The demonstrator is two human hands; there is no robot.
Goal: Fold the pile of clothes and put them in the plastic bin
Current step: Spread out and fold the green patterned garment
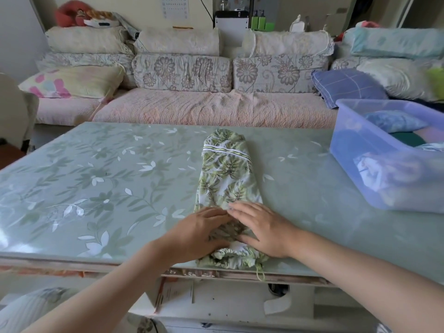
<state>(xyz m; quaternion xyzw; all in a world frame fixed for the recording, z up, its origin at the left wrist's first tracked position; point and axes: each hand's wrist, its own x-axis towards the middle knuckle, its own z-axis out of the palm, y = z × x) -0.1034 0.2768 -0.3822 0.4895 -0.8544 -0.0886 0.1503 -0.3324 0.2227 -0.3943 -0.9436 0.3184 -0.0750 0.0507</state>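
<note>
Left hand (199, 234) and right hand (262, 229), fingers straight, press the leaf-print garment (225, 174).

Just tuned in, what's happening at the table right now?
A person is folding a leaf-print garment on the green table. It lies as a long narrow strip, and the left hand and right hand press flat on its near drawstring end, by the table edge. The translucent plastic bin stands to the right, already holding some clothes.
</note>
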